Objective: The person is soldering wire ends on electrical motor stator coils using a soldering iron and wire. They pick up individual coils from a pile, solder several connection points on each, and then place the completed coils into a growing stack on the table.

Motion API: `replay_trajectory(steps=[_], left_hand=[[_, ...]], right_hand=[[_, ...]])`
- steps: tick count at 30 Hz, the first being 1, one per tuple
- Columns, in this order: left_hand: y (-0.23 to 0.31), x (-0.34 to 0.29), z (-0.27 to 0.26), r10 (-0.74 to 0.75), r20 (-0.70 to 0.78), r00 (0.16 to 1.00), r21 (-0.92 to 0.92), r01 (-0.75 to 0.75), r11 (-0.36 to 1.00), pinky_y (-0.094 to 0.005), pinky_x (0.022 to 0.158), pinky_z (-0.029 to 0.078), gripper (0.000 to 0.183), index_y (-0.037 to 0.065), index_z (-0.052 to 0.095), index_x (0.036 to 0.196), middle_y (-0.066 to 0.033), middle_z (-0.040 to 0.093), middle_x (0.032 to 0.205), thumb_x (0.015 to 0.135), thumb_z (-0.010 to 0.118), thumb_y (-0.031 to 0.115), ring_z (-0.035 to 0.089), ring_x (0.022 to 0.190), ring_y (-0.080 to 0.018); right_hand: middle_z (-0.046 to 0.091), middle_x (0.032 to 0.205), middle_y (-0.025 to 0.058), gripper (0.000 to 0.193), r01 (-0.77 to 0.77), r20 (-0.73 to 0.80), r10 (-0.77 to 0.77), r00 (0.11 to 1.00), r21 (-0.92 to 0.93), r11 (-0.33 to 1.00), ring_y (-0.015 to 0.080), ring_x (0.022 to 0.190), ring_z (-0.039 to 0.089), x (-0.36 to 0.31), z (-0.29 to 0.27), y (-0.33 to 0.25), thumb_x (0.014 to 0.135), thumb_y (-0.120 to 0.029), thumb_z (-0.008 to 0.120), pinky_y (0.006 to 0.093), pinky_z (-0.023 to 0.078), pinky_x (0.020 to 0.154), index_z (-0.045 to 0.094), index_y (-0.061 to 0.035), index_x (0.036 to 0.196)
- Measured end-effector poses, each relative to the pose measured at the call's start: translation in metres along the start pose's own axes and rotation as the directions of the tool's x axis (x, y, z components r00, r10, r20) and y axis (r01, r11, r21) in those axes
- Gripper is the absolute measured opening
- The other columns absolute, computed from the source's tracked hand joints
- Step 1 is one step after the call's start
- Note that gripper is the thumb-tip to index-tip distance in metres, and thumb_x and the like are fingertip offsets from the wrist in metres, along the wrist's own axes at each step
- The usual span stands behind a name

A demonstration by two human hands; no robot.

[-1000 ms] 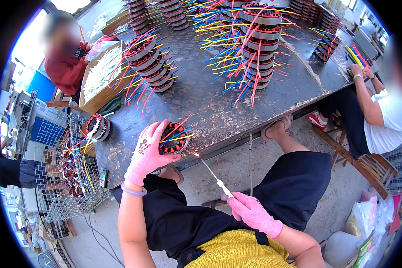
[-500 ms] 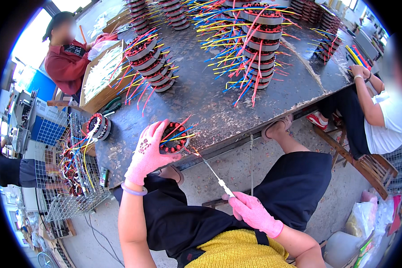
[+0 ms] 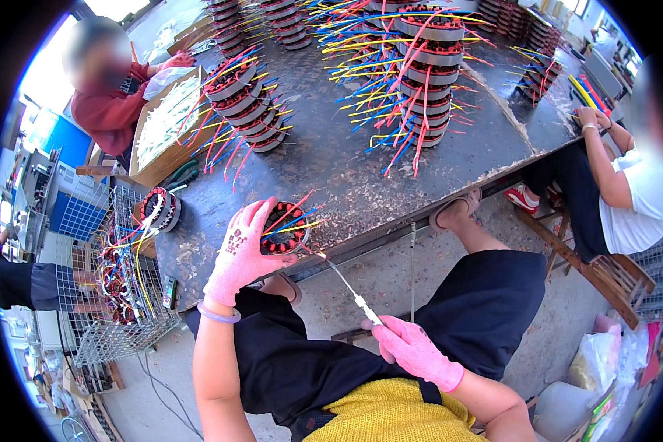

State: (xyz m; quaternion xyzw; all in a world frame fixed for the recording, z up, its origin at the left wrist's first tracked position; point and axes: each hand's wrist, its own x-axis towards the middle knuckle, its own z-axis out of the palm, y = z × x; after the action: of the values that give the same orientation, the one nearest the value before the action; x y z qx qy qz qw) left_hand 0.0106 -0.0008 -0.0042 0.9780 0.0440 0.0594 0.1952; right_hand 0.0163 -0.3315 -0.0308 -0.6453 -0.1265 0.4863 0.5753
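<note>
My left hand [image 3: 244,247], in a pink glove, grips a ring-shaped motor stator [image 3: 278,244] at the near edge of the dark table. Red, blue and yellow wires stick out from the stator toward the right. Its left side is hidden behind my fingers. Over my lap my right hand [image 3: 418,352], also in a pink glove, is closed round a slender white-handled tool [image 3: 350,288]. The thin shaft points up and left, its small bright orange tip close to the stator's near right rim. Whether the tip touches it, I cannot tell.
Tall stacks of wired stators [image 3: 429,81] stand on the table [image 3: 324,158]. Another stator [image 3: 160,209] lies left, beside pliers [image 3: 182,174] and a carton of white strips [image 3: 171,125]. A wire basket [image 3: 129,328] stands lower left. Co-workers sit left and right.
My right hand and its tool have shifted slightly left, the tip staying by the stator's rim. The left hand holds the stator almost unmoved. At left, the co-worker's head has turned or shifted.
</note>
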Motion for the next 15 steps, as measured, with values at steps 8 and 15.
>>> replay_trajectory(steps=[8, 15], left_hand=[[0.0003, -0.0005, -0.0004, 0.000, -0.001, 1.000, -0.005, 0.000, 1.000, -0.0435, 0.113, 0.034, 0.100, 0.001, 0.042, 0.144, -0.0185, 0.048, 0.140, 0.059, 0.088, 0.025, 0.044, 0.132, -0.0368], [-0.0007, -0.0004, 0.0011, -0.007, 0.000, 1.000, 0.006, 0.007, 1.000, -0.0436, 0.112, 0.034, 0.100, 0.002, 0.042, 0.144, -0.0185, 0.048, 0.140, 0.059, 0.089, 0.026, 0.044, 0.132, -0.0370]], right_hand=[[0.051, 0.064, 0.0015, 0.035, -0.004, -0.005, 0.004, 1.000, -0.024, 1.000, 0.0084, 0.058, 0.048, -0.0004, -0.0004, -0.0031, 0.104, -0.030, 0.046, 0.0282, 0.042, 0.056, 0.060, -0.0012, 0.120], [0.051, 0.065, 0.0008, 0.035, -0.011, -0.013, 0.011, 1.000, 0.056, 0.998, 0.0078, 0.058, 0.048, -0.0012, 0.0005, 0.0008, 0.104, -0.028, 0.047, 0.0279, 0.042, 0.055, 0.060, -0.0003, 0.120]])
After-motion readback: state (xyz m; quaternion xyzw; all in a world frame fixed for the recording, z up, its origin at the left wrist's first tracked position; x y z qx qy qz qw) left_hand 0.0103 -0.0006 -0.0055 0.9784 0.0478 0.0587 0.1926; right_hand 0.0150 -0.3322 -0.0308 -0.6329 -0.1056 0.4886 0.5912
